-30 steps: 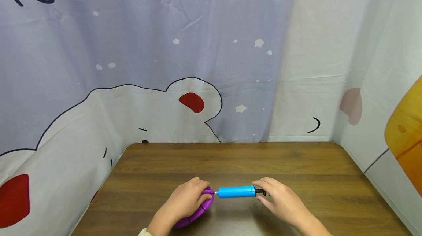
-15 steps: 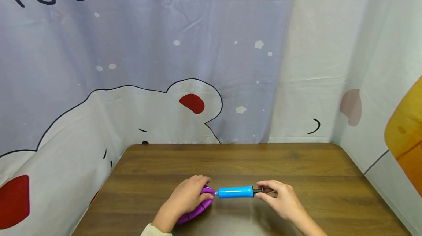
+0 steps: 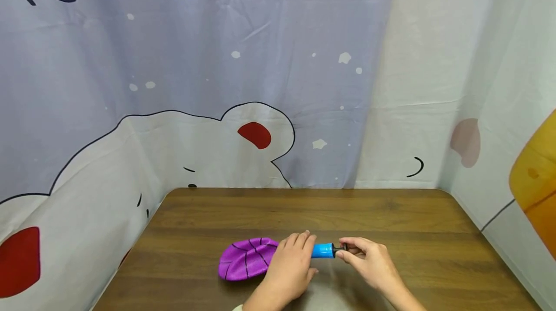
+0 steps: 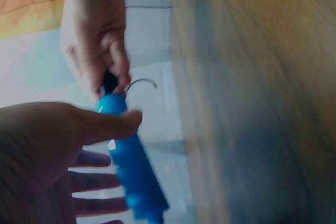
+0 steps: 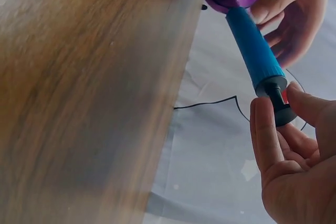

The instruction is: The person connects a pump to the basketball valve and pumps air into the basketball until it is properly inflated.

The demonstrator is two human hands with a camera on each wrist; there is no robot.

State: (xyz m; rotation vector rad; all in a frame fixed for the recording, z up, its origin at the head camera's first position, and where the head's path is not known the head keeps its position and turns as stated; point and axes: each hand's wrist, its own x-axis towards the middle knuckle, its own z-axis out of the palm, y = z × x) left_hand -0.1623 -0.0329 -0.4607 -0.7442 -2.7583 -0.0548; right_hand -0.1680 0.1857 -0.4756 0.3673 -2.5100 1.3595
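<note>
A blue hand pump [image 3: 323, 250] with a black handle lies in line with a limp purple ball [image 3: 245, 259] marked with black lines. My left hand [image 3: 290, 267] is over the front part of the barrel; the left wrist view has its thumb across the blue barrel [image 4: 135, 174] and the other fingers fairly straight behind it. My right hand [image 3: 369, 260] pinches the black handle [image 5: 277, 98] at the pump's back end. The joint between pump and ball is hidden behind my left hand in the head view.
The brown wooden table [image 3: 304, 209] reaches back to a printed curtain [image 3: 208, 147]. More curtain hangs along the left and right sides.
My left hand has let go of the ball and moved right, over the pump barrel, so more of the ball shows. My right hand has closed its fingers on the handle.
</note>
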